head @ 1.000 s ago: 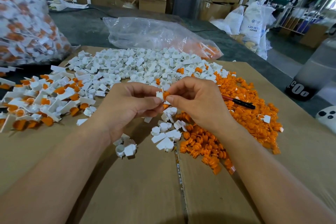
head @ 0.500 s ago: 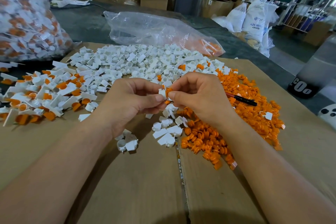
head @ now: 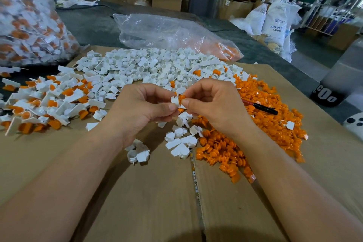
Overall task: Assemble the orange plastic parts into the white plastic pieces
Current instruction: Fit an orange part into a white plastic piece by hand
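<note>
My left hand point(head: 137, 110) pinches a small white piece point(head: 175, 101) between thumb and fingers above the cardboard. My right hand point(head: 214, 104) pinches an orange part point(head: 182, 97) and holds it against that white piece. Below the hands lie a few loose white pieces point(head: 181, 143). A heap of white pieces point(head: 149, 67) spreads across the back. Orange parts point(head: 261, 120) pile up on the right. Assembled white-and-orange pieces point(head: 45, 102) lie in a heap at the left.
A cardboard sheet point(head: 137, 192) covers the work surface. A black and red pen point(head: 261, 106) lies on the orange pile. A clear bag point(head: 169, 31) with orange parts lies behind, and a full bag of assembled pieces point(head: 25, 17) stands at the back left. A dark bottle point(head: 334, 84) stands right.
Both hands stay together at the same spot, working the orange part against the white piece. The view has shifted slightly.
</note>
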